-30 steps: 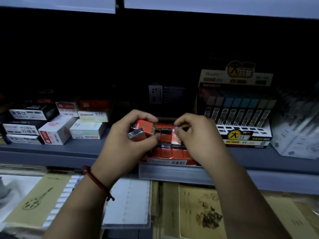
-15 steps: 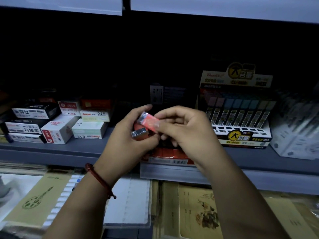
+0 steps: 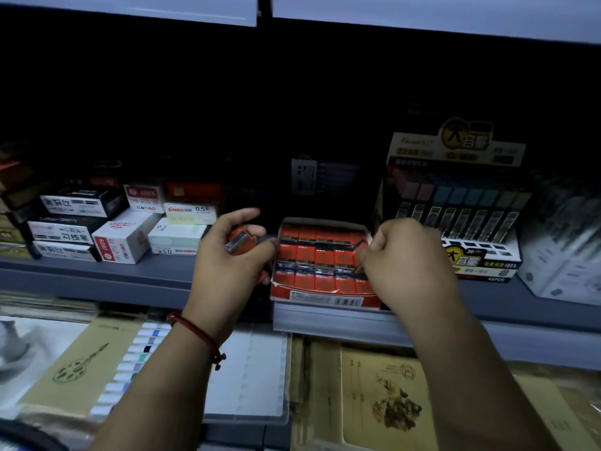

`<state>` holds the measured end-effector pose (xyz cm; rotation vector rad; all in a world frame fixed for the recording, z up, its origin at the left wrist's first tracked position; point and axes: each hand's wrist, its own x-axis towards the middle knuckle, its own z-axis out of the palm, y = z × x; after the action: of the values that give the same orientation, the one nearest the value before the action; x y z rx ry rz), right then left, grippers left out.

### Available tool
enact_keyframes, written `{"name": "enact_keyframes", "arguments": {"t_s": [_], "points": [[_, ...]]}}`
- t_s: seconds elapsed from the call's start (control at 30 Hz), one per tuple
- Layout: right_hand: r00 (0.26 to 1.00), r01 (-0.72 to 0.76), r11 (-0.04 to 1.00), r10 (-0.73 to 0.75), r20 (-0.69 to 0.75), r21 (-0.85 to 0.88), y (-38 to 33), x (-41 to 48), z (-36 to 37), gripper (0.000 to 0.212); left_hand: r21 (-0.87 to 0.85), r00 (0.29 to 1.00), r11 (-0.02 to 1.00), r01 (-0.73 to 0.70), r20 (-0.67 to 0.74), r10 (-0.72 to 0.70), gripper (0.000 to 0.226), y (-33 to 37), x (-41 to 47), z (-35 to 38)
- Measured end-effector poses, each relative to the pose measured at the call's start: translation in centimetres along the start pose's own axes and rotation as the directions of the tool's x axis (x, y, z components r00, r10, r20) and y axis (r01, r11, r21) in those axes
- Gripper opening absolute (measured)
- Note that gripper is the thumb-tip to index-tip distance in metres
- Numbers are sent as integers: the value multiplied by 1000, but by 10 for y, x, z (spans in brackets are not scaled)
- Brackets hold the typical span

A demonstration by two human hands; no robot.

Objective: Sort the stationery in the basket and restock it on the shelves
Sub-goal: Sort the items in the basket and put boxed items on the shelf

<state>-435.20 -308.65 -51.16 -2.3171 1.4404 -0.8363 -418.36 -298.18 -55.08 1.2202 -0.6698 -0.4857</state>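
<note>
An open red display box [image 3: 320,296] stands on the grey shelf [image 3: 97,271], filled with rows of small red and black packs [image 3: 313,252]. My left hand [image 3: 227,265] hovers just left of the box and is shut on small red packs [image 3: 239,242] with a shiny end. My right hand [image 3: 406,265] is at the box's right side, its fingers pinched on a red pack [image 3: 359,252] at the right end of the rows. The basket is out of view.
Stacked white and black refill boxes [image 3: 123,236] fill the shelf's left part. A tall lead-refill display [image 3: 455,203] stands right of the red box, with white packaging [image 3: 559,255] beyond it. Notebooks and sketch pads [image 3: 383,402] lie on the level below.
My right hand took a red pack from my left hand and carried it right and down to the box's right end. My left hand stays beside the box with the other packs.
</note>
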Motion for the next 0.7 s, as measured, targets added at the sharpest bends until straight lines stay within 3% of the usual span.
{"name": "enact_keyframes", "arguments": {"t_s": [0.2, 0.27, 0.3, 0.37, 0.47, 0.53, 0.6, 0.7], "points": [[997, -72, 977, 78, 22, -199, -2, 0, 1, 17, 9, 999, 999, 33, 22, -34, 42, -2, 2, -1], [1000, 3, 979, -2, 6, -206, -7, -1, 2, 9, 29, 999, 999, 29, 28, -30, 42, -2, 2, -2], [997, 79, 983, -81, -5, -165, -12, -3, 4, 7, 41, 999, 999, 26, 33, -28, 43, -2, 2, -2], [970, 244, 965, -245, -2, 94, -26, -9, 10, 6, 61, 999, 998, 15, 43, -18, 43, -2, 2, -1], [930, 253, 790, -358, 85, 559, -51, -19, 16, 3, 116, 998, 993, -31, 57, 24, 45, -2, 2, -1], [885, 226, 733, -430, 180, 641, -60, -23, 22, 12, 158, 994, 984, -82, 83, 69, 47, -3, 2, -3], [855, 241, 750, -464, 232, 616, -64, -25, 26, 15, 202, 989, 972, -123, 104, 104, 52, -4, 3, -6], [880, 163, 734, -410, 239, 660, -62, -23, 30, 10, 170, 989, 981, -98, 130, 76, 47, -5, 2, -7]]}}
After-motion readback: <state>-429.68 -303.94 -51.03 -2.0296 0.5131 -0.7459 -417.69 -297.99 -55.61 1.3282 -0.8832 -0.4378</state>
